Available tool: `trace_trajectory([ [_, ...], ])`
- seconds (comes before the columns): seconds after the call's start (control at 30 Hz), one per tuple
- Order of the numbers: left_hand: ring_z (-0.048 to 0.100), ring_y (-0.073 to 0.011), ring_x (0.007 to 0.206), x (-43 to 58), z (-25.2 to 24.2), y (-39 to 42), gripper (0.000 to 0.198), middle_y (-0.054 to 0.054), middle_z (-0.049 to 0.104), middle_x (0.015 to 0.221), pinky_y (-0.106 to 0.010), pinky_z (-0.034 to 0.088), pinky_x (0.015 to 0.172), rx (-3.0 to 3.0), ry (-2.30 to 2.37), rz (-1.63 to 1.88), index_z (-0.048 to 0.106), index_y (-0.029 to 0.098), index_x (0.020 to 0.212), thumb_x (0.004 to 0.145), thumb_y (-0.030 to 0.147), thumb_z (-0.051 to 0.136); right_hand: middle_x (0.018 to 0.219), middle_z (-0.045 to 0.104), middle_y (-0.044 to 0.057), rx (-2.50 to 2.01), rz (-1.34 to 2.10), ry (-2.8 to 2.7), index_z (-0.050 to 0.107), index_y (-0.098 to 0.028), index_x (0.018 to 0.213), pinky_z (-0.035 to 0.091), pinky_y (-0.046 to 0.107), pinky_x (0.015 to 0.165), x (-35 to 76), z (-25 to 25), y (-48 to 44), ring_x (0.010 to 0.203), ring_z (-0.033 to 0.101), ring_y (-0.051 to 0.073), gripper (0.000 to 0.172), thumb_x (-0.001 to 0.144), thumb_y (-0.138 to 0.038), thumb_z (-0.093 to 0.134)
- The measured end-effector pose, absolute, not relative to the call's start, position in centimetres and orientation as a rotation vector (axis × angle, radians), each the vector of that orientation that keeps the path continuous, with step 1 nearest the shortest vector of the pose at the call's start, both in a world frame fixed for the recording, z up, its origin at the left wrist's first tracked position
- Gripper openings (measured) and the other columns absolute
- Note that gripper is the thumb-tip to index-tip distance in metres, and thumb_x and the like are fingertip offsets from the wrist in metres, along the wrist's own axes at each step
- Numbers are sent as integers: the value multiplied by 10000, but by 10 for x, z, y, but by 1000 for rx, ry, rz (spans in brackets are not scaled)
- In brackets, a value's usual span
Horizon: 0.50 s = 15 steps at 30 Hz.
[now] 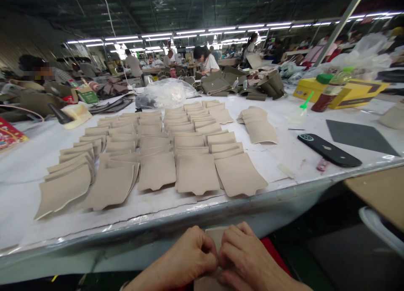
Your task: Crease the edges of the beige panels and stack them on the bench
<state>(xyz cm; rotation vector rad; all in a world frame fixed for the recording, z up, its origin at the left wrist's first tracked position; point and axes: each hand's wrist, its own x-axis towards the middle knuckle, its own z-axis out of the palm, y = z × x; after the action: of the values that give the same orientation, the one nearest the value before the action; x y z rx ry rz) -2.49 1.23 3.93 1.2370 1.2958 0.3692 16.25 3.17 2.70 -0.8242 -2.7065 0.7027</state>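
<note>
My left hand [192, 252] and my right hand [244, 254] meet in front of the table edge, low in the view. Both have curled fingers closed on a beige leather-like piece [217, 235], whose top shows between them and whose lower part appears below. Fingertips and the exact grip are partly hidden, and the right hand's lower fingers are blurred. Just beyond, on the table, overlapping rows of similar beige cut pieces [198, 173] lie fanned out, the nearest with a small tab on the lower edge. A smaller pile of beige pieces [259, 129] sits to their right.
The white-covered table [164, 213] holds a black phone [330, 150], a grey sheet [361, 136], a green-tipped bottle [302, 110], a drink bottle [331, 91] and a yellow box [356, 93]. A glue pot with a black handle [74, 116] stands left. People work farther back.
</note>
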Motion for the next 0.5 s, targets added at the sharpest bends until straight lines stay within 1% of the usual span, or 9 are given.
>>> trace_trajectory([
  [0.1,293,-90,508,-21,39,12,109,50,357,486,-237,187,441,1309,1332,328,546,146,516,555,209,465,838,619,-9,-825,798,-2761,582,-195,775,321,329,721,161,37,36,835,544,182,158,766,-145,732],
  [0.17,292,-93,516,-20,36,13,114,48,351,496,-237,189,447,1315,1338,333,536,150,518,554,218,452,860,618,-4,-820,772,-2785,578,-195,777,336,329,739,161,41,37,854,537,184,144,791,-130,705],
  [0.23,295,-97,525,-21,30,16,106,47,342,507,-236,190,454,1329,1348,331,522,154,516,549,224,450,884,619,3,-795,656,-2804,572,-196,787,350,335,739,161,38,36,852,531,192,147,785,-146,711],
  [0.3,298,-98,534,-24,24,20,95,46,322,516,-234,192,464,1366,1376,337,500,158,506,547,222,443,842,611,3,-708,448,-2775,549,-201,752,354,338,687,163,29,33,800,523,199,188,761,-222,736],
  [0.37,296,-97,545,-26,19,23,98,46,309,533,-231,202,477,1407,1384,360,498,159,515,553,216,428,782,599,-6,-568,233,-2711,516,-209,719,355,345,660,166,21,27,741,510,192,193,788,-237,694],
  [0.4,298,-97,549,-27,17,24,104,47,307,540,-230,207,482,1426,1384,373,505,157,523,556,210,422,770,597,-10,-498,173,-2689,508,-211,722,368,351,691,168,19,25,735,511,185,167,827,-199,638],
  [0.43,305,-96,552,-27,16,24,116,48,311,545,-228,212,485,1441,1379,380,520,154,538,561,205,419,783,603,-12,-442,162,-2689,510,-213,747,382,357,754,171,21,22,752,521,178,147,860,-140,569],
  [0.5,324,-95,554,-25,16,24,130,50,328,546,-224,220,489,1449,1351,382,548,147,565,580,201,431,848,622,-17,-395,285,-2726,518,-223,819,374,351,897,175,29,19,824,548,159,203,892,-44,455],
])
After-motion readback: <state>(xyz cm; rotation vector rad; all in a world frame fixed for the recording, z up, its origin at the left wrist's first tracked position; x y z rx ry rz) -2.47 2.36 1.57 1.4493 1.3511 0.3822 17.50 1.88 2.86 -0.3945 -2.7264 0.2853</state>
